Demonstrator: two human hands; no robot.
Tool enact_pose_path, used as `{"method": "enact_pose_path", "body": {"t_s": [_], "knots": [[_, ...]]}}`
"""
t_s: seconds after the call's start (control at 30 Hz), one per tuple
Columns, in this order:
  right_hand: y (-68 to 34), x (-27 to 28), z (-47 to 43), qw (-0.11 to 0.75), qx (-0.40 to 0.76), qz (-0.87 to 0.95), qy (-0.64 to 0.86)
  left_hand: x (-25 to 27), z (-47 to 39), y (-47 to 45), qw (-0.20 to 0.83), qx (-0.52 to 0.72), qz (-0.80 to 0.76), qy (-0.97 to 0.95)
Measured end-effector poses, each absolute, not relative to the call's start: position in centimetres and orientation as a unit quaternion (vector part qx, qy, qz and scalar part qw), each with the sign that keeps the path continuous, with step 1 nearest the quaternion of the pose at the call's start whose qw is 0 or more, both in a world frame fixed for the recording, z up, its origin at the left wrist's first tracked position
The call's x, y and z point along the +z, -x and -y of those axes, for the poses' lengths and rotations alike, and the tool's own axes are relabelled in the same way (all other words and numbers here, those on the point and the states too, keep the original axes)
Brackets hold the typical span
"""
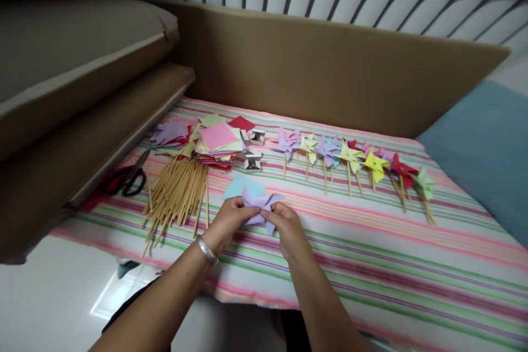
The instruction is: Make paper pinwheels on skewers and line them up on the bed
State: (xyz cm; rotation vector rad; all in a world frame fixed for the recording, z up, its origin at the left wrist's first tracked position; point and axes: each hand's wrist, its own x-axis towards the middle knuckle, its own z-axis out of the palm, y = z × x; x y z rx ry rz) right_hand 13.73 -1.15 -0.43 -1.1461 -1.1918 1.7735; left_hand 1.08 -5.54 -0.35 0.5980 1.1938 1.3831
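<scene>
At centre frame: I see both hands clamped on one lilac pinwheel point(260, 204).
left hand point(230, 220): pinching its 9 o'clock edge.
right hand point(289, 228): pinching its 3 o'clock edge.
skewers point(178, 190): 9 o'clock.
finished pinwheels point(350, 159): 1 o'clock, on striped cloth point(371, 264).

One pair of scissors point(127, 179) lies at the left edge of the striped cloth point(412, 264), two small boxes point(253, 148) near the far edge, one blue paper square point(236, 184) mid-cloth; sticks point(177, 192) too many to count.
</scene>
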Motion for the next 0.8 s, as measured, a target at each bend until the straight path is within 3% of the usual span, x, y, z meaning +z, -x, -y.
{"method": "enact_pose_path", "body": {"t_s": [0.27,0.4,0.57,0.8], "knots": [[-14.0,0.8,1.4,0.36,0.696,0.474,0.401,0.7,5.6,0.3,0.59,0.592,-0.491,-0.247],[-13.3,0.5,1.2,0.39,0.653,0.494,0.421,2.9,6.2,4.5,0.492,0.694,-0.489,-0.191],[-10.2,-0.4,1.8,0.334,0.594,0.581,0.444,4.8,7.6,10.5,0.347,0.836,-0.424,-0.034],[-7.5,-0.3,1.8,0.314,0.562,0.616,0.454,4.4,8.1,12.7,0.315,0.863,-0.39,0.061]]}}
